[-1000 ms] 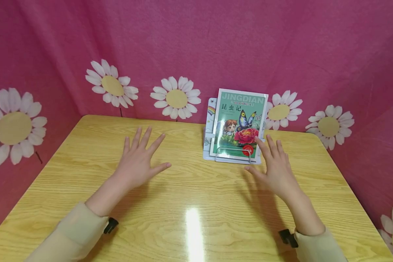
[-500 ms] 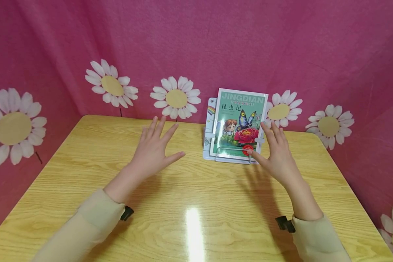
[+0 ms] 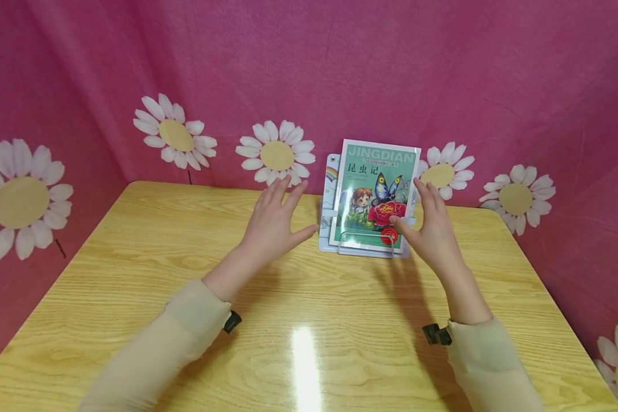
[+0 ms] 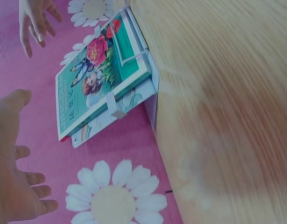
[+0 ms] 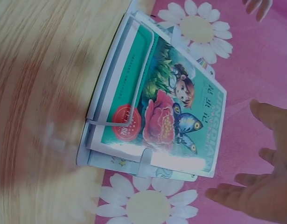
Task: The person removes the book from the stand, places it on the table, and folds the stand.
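Observation:
A green book [image 3: 363, 189] with a butterfly and a red flower on its cover leans on a white book stand [image 3: 329, 194] at the back of the table. A wire holder [image 3: 365, 233] crosses the book's lower front, and small clips sit at its sides. To the left of the stand, my left hand [image 3: 270, 223] hovers with fingers spread, apart from the book. My right hand [image 3: 435, 234] is at the book's right side, its thumb overlapping the cover in the head view. In the right wrist view a gap shows between the right hand [image 5: 264, 177] and the book.
The wooden table [image 3: 185, 229] reaches back to a pink curtain [image 3: 288, 68] printed with large white daisies. The curtain also flanks the table on both sides. A bright light reflection lies on the tabletop near the front.
My left hand has moved forward and to the right, towards the stand. My right hand has moved slightly forward along the book's right side. The book and stand have stayed put.

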`<state>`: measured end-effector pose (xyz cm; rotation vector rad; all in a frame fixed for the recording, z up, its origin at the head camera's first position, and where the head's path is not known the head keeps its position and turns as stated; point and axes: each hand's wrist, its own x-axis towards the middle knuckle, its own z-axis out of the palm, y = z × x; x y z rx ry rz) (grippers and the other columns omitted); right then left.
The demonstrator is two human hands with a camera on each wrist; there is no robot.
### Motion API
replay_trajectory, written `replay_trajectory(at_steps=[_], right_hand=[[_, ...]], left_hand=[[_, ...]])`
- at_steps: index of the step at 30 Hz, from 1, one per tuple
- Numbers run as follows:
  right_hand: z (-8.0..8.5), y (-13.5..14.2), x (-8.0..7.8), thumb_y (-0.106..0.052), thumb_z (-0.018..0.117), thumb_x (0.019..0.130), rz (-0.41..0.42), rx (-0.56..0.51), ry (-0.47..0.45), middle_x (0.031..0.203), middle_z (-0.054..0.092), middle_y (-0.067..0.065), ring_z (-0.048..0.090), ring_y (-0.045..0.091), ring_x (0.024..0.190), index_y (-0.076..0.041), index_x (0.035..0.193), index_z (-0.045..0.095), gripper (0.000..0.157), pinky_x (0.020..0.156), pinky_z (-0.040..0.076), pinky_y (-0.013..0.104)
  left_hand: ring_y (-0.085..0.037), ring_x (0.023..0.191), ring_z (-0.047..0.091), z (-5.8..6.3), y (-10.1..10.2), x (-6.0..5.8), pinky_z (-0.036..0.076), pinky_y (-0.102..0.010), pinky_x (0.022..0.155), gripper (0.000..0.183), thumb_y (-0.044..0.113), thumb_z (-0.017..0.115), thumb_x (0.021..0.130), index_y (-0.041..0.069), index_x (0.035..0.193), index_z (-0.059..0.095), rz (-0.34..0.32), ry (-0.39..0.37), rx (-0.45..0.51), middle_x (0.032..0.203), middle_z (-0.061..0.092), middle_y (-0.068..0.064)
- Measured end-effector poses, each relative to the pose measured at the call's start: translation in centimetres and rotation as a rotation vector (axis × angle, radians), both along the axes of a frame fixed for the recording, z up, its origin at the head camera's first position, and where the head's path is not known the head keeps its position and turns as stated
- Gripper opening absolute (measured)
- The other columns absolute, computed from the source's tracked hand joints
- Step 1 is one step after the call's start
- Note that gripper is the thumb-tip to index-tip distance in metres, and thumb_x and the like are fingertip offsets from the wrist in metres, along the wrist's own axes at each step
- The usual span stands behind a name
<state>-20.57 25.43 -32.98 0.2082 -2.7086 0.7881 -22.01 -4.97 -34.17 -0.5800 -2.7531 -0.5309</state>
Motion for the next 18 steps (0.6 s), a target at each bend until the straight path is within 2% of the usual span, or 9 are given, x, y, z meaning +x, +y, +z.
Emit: replay_trajectory(at_steps=[6,14,18], right_hand=[[-0.6,-0.1,-1.2,-0.025,0.070,0.085,-0.020,-0.028,0.051,0.150,0.026,0.021,0.024,0.040,0.138,-0.013,0.150,0.023,0.082,0.106,0.026,0.064],[-1.5,-0.2,-2.7,-0.022,0.070,0.085,-0.060,-0.094,0.085,0.146,0.033,0.022,0.031,0.039,0.134,-0.010,0.148,0.026,0.078,0.108,0.028,0.058],[-2.0,0.0,-3.7,-0.021,0.070,0.085,-0.095,-0.114,0.114,0.142,0.037,0.023,0.037,0.039,0.129,-0.008,0.147,0.029,0.076,0.106,0.032,0.055]], left_hand=[[-0.029,0.140,0.022,-0.3,2.0,-0.9,0.023,-0.051,0.113,0.085,0.055,0.065,0.081,0.018,0.149,0.029,0.000,0.004,0.089,0.153,0.025,-0.012],[-0.029,0.137,0.029,-1.1,4.1,-2.2,0.029,-0.047,0.111,0.084,0.051,0.069,0.080,0.015,0.146,0.034,0.004,-0.017,0.200,0.149,0.031,-0.013],[-0.028,0.134,0.032,-1.6,5.1,-2.9,0.031,-0.045,0.110,0.080,0.047,0.070,0.080,0.012,0.144,0.037,-0.014,-0.016,0.267,0.145,0.036,-0.013]])
